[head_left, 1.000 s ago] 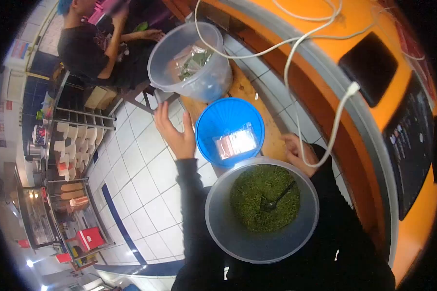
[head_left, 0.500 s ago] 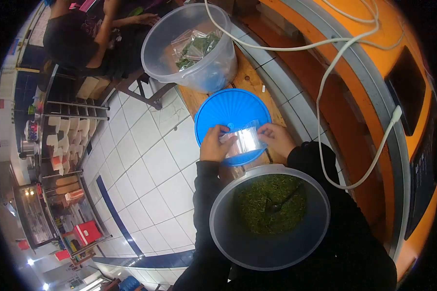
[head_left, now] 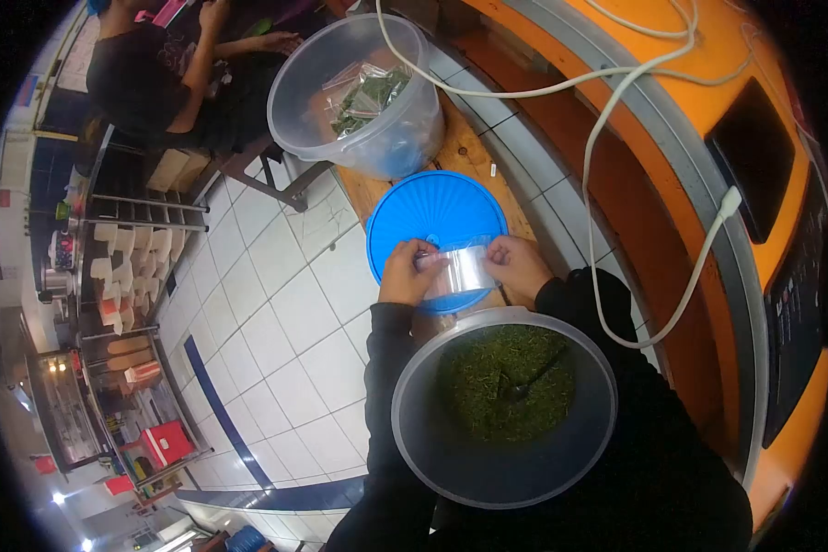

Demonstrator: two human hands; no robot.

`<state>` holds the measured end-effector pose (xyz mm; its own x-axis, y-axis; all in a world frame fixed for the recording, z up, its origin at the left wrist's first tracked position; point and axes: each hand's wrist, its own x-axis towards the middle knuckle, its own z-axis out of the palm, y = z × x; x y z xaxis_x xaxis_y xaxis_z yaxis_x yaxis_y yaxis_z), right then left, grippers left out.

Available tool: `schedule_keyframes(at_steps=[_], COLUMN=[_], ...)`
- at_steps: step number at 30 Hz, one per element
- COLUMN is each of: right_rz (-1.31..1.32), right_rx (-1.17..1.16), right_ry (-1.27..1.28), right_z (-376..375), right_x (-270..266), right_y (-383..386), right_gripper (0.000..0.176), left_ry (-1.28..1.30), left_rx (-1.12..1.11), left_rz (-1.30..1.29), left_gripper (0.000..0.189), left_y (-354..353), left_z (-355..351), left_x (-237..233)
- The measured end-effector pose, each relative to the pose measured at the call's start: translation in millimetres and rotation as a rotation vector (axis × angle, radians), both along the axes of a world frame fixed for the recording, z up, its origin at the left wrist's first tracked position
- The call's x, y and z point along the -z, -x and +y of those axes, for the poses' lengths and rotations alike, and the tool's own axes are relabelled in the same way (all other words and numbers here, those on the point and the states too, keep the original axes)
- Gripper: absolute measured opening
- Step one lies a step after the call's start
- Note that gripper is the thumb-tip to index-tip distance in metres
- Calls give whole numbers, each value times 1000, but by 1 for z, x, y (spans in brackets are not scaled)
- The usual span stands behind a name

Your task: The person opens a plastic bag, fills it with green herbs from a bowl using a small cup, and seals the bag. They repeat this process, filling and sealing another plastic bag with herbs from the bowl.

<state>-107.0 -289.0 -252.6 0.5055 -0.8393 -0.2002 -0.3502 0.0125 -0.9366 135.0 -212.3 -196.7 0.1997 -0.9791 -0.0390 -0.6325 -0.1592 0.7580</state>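
Note:
Between my two hands is a small clear plastic bag [head_left: 470, 268], stretched flat and shining with reflected light. My left hand [head_left: 408, 272] pinches its left end, and my right hand [head_left: 519, 264] pinches the right end. Beneath the bag lies a round blue lid [head_left: 432, 212] with ribs fanning from its centre. Close to my body, a translucent tub [head_left: 497, 478] holds chopped green herbs [head_left: 474, 386]. A dark-handled spoon [head_left: 532, 379] is stuck in the herbs, its bowl partly buried.
A second translucent tub [head_left: 294, 101] with filled plastic bags [head_left: 368, 99] stands on the wooden bench [head_left: 474, 152] beyond the lid. A white cable [head_left: 591, 212] loops along the orange counter [head_left: 690, 87] at right. Another person [head_left: 147, 78] sits at upper left; shelves [head_left: 143, 221] line the left side.
My right hand's fingers have curled in closer on the bag's right end. The bag stays over the lid, and the whole view has shifted slightly.

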Motion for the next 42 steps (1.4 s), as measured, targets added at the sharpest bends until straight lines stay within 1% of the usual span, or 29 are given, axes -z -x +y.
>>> schedule_keyframes(at_steps=[3,7,10,13,15,16,17,18,19,20,21,22,24,25,26,27,28,29,30,32,33,35,36,37,38,39,41,42], right_rz=[37,16,32,-39,-83,-84,-96,-110,-115,-126,-139,-170,-175,-180,-131,-83,28,139,136,140,140,22,21,-50,-121,-123,-246,-251], right_rx=[-31,-3,-34,-11,79,77,152,228,228,269,312,273,316,351,406,461,453,444,442,525,524,486,480,412,344,337,236,236], right_ry=[73,78,121,156,236,240,225,214,229,176,122,207,202,186,161,135,155,175,180,380,382,459,460,386,313,318,355,366], right_z=[0,0,0,0,-1,1,2,3,2,0,0,6,33,49,66,85,103,121,138,167,178,197,204,210,214,216,216,217], right_x=[-11,0,-8,-4,-11,-16,-26,-34,-34,-28,-39,-51,-92,-110,-125,-141,-164,-184,-193,-204,-212,-230,-243,-259,-270,-277,-289,-293], right_y=[2,1,3,3,6,10,14,18,24,35,43,62,94,109,124,140,156,172,185,205,211,218,216,208,198,186,164,158], right_gripper=[21,19,21,26,28,28,26,24,24,20,17,11,11,11,12,12,13,14,14,15,15,18,18,17,16,16,13,13], left_ry=[-21,-25,-5,-18,-36,-52,-43,-9,30,47,80,110,213,240,220,293,306,378,437,476,482,327,230,132,92,99,28,38], left_rx=[-6,-15,-18,-33,-33,-31,-33,-54,-74,-72,-143,-213,-318,-389,-452,-487,-536,-565,-570,-638,-669,-592,-494,-362,-239,-244,-28,-22], left_rz=[4,8,-12,15,-1,-14,-15,-71,-128,-130,-78,-23,15,110,135,139,208,238,239,273,317,491,589,654,743,744,1041,1038], left_gripper=[37,37,38,37,37,37,37,38,40,40,41,43,34,29,26,23,21,17,15,14,14,15,21,28,31,31,29,29], left_y=[1,1,-5,-11,-13,-13,-12,-11,-9,-7,-6,-4,4,14,27,35,47,62,75,117,137,167,181,195,210,221,235,235], left_z=[-1,-1,1,3,3,4,7,9,12,16,25,35,67,88,109,134,158,181,203,236,247,262,261,257,252,248,243,245], left_x=[-3,-3,1,6,5,4,4,2,0,-7,-16,-26,-56,-76,-101,-108,-121,-132,-139,-172,-185,-203,-209,-218,-222,-222,-223,-220])
